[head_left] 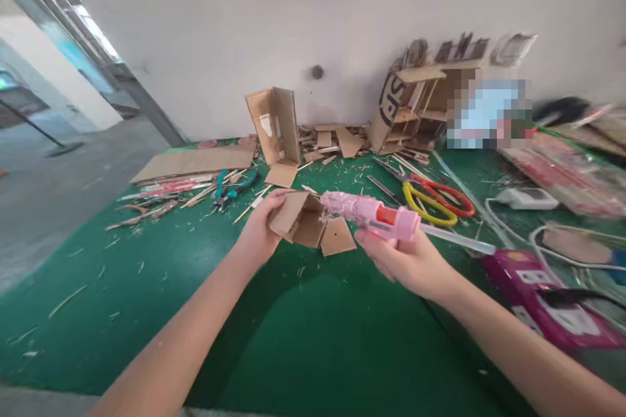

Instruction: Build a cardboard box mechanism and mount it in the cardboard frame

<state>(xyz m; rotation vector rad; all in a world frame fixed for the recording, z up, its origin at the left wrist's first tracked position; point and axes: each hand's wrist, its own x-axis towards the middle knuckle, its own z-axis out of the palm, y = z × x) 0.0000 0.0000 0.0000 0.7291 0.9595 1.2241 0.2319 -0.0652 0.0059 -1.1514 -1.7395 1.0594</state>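
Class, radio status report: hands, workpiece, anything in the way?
Left hand holding open cardboard box. Right hand gripping pink glue gun, nozzle near box's edge. Scissors beyond the gun; no obstruction seen between box and nozzle.

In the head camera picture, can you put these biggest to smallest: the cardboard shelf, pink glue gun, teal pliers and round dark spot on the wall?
1. cardboard shelf
2. pink glue gun (it looks nearer, which may make it seem bigger)
3. teal pliers
4. dark spot

This is a craft workshop: glue gun (359,207), pliers (223,198) at left, scissors (405,178) at right, cardboard scraps (349,141) by the far wall (220,58).
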